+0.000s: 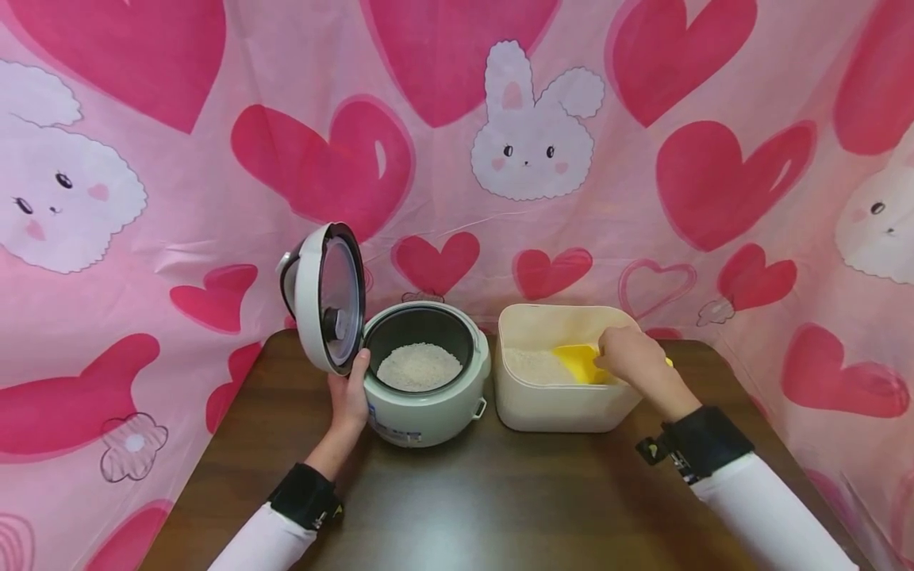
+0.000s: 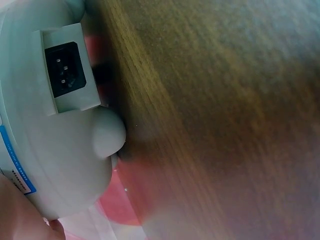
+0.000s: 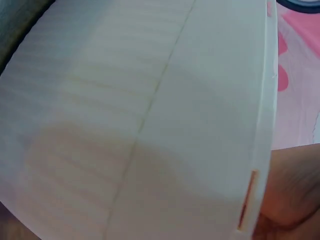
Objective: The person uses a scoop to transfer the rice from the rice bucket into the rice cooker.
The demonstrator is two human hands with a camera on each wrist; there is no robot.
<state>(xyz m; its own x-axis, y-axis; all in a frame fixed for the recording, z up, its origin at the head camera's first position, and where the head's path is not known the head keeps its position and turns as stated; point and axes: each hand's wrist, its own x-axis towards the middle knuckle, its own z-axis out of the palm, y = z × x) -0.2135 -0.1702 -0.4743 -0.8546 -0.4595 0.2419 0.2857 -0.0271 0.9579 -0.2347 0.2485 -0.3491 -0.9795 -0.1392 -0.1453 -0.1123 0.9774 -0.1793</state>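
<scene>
A pale green rice cooker [image 1: 421,416] stands on the table with its lid [image 1: 314,297] raised on the left. White rice [image 1: 420,367] lies in its dark inner pot [image 1: 385,333]. My left hand [image 1: 350,396] rests against the cooker's left side, near the base of the lid, with the thumb pointing up; its other fingers are mostly hidden. A yellow scoop [image 1: 580,361] dips into a cream rice bin [image 1: 571,408] on the right. My right hand [image 1: 631,358] grips the scoop's handle over the bin's right rim. More rice [image 1: 535,366] shows in the bin.
The brown wooden table [image 1: 457,507] extends in front of both containers. Behind it hangs a pink curtain [image 1: 443,182] with hearts and rabbits. In the left wrist view, a power socket [image 2: 66,69] shows on the cooker's side. The cooker and bin stand close together.
</scene>
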